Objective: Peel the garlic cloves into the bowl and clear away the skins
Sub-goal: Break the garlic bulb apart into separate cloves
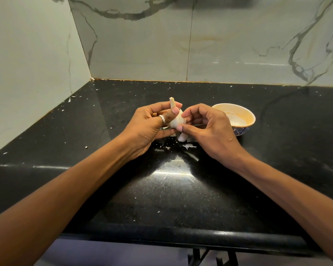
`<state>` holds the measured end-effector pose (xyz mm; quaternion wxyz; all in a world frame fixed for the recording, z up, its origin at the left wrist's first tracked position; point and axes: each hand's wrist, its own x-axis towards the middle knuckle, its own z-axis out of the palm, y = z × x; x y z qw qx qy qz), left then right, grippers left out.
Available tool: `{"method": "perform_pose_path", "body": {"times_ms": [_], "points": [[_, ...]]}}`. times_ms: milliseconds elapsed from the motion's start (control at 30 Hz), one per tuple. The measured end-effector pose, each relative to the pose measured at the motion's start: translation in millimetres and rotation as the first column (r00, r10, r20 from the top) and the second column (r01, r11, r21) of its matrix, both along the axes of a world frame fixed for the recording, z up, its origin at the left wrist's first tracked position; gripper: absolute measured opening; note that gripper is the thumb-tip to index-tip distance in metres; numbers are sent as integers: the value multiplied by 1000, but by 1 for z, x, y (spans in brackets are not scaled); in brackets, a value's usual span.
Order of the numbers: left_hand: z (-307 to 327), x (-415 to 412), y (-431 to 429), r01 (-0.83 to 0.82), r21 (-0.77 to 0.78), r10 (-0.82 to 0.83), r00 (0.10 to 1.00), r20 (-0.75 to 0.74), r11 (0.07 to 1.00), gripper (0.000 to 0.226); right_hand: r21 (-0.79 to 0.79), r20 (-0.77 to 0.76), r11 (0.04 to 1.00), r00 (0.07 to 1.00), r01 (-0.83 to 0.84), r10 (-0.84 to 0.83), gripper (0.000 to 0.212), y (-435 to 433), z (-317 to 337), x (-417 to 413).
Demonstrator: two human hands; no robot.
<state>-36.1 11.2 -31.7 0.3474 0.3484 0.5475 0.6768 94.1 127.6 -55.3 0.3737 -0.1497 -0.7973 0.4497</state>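
- Head view: our left hand (148, 127) curls firmly round the garlic bulb (176, 120).
- Our right hand (210, 129) pinches its side; we should pry outward gently, with the bowl (246, 117) just beyond the pinch.

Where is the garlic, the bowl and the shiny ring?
garlic (178, 120): head view, on the white bulb's rounded side.
bowl (244, 115): head view, on its orange inner wall.
ring (162, 119): head view, on the silver band's top.

Black counter (181, 189), orange-lined bowl (244, 118)
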Motion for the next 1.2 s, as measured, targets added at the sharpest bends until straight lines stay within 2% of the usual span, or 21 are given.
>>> {"method": "perform_pose_path", "body": {"times_ms": [900, 1100, 1200], "points": [[-3, -2, -1, 35, 5, -35, 999, 31, 999, 20, 126, 32, 990, 998, -66, 62, 25, 3, -4, -2], [-1, -1, 0, 13, 22, -15, 996, 86, 1000, 29, 147, 8, 989, 1000, -20, 19, 26, 1, -4, -3], [-2, -1, 1, 10, 20, -11, 998, 68, 1000, 25, 173, -9, 985, 1000, 8, -7, 28, -1, -4, -3]]}}
